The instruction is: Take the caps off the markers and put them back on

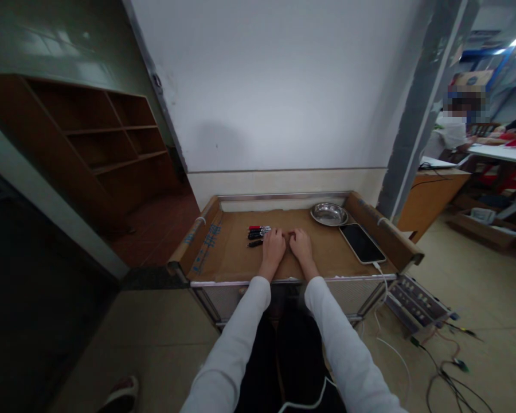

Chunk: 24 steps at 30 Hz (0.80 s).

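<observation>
My left hand (274,248) is on the brown cardboard top of the small cart, its fingers curled. Just left of it lies a group of pens (257,232), one red and others black with silvery ends. A separate black pen (255,244) lies nearer to me, one end reaching toward my left hand. My right hand (301,245) is close beside the left, fingers bent inward and the fingertips of both hands nearly meeting. Whatever the fingers hold, if anything, is too small or hidden to make out.
At the back right of the cart (241,261) is a round metal dish (329,214). A phone (363,243) with a white cable (383,281) lies in front of it. An electrical unit (419,305) with wires stands on the floor. Wooden shelves (98,129) stand left; a person sits far right.
</observation>
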Motion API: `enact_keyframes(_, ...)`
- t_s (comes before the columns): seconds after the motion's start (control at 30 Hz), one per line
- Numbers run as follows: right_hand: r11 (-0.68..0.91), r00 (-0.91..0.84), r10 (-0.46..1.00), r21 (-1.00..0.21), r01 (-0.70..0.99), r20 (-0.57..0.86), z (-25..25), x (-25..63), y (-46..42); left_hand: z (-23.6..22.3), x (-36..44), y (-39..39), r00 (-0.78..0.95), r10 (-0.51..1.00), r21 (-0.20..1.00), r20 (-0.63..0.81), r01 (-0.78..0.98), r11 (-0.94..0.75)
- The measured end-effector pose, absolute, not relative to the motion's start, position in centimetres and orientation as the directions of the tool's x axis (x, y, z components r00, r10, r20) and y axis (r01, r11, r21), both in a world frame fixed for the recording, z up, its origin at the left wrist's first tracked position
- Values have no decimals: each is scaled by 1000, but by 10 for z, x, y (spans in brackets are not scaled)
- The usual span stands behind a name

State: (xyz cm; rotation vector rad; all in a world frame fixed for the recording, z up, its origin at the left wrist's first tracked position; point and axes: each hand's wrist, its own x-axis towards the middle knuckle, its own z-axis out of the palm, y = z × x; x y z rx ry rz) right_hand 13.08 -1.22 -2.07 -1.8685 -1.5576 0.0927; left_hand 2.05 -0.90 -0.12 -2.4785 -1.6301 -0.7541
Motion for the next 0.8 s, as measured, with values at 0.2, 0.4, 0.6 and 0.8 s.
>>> enact_keyframes(0.2, -12, 282, 877, -569, 822, 389, -23, 133, -11, 1, 1, -21, -165, 862, 271, 480, 962, 34)
enact_keyframes(0.4, -6, 280, 875, -570, 822, 395, -24, 133, -10, -4, -8, -22, -170, 877, 258, 449, 965, 55)
enact_keyframes(0.6, 146, 144, 877, -541, 828, 458, -27, 130, -6, -9, -4, -11, 264, 838, 267, 478, 865, -425)
enact_keyframes(0.8, 143, 87, 896, -468, 872, 436, -28, 131, 1, -14, 7, 13, 229, 771, 516, 594, 626, -584)
